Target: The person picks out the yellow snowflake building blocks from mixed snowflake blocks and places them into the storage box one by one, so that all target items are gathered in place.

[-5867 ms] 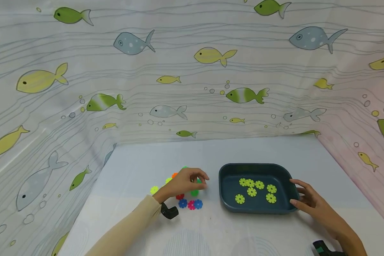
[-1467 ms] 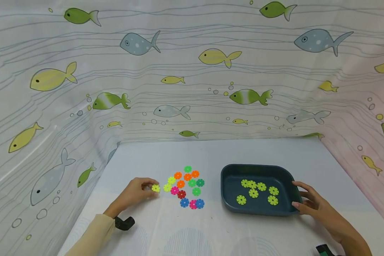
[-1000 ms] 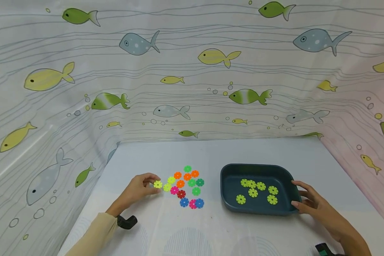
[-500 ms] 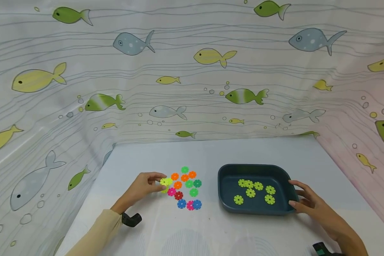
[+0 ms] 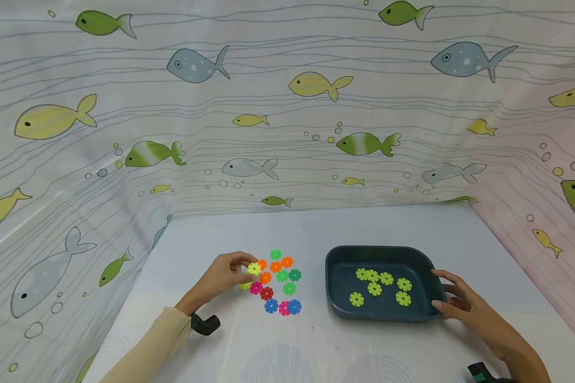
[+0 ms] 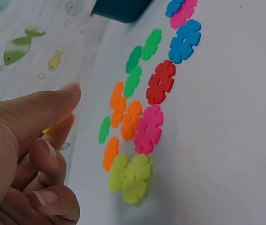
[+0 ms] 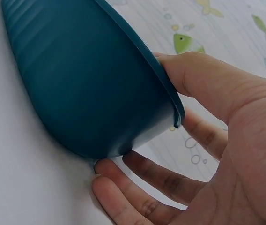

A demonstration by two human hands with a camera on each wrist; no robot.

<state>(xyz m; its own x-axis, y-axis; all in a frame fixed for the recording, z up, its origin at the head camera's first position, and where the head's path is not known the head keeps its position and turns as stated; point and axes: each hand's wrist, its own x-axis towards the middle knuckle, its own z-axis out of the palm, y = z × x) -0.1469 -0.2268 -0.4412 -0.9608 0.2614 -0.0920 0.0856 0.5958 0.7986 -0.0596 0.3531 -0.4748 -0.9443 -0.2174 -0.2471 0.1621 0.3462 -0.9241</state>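
Observation:
My left hand point(image 5: 220, 275) pinches a yellow flower-shaped plastic disc point(image 5: 254, 268) between thumb and fingers, just over the left edge of the loose discs. In the left wrist view only a yellow sliver point(image 6: 57, 125) of that disc shows behind the thumb. Two more yellow discs point(image 6: 132, 180) lie on the table beneath the hand. My right hand point(image 5: 469, 303) holds the right end of a dark blue-green tray point(image 5: 383, 314). In the right wrist view its thumb is on the rim point(image 7: 163, 77) and the other fingers touch the lower wall. Several yellow discs point(image 5: 375, 289) lie inside the tray.
Right of the left hand, loose discs lie flat: orange point(image 5: 275, 266), green point(image 5: 289, 288), red point(image 5: 266, 293), pink point(image 5: 256, 288) and blue point(image 5: 271, 306). A fish-print sheet point(image 5: 316, 159) surrounds the white table point(image 5: 316, 229) at back and sides.
From above the loose discs, my left hand went left and took a yellow disc off the table. Since then it has carried it back rightward. My right hand has stayed on the tray.

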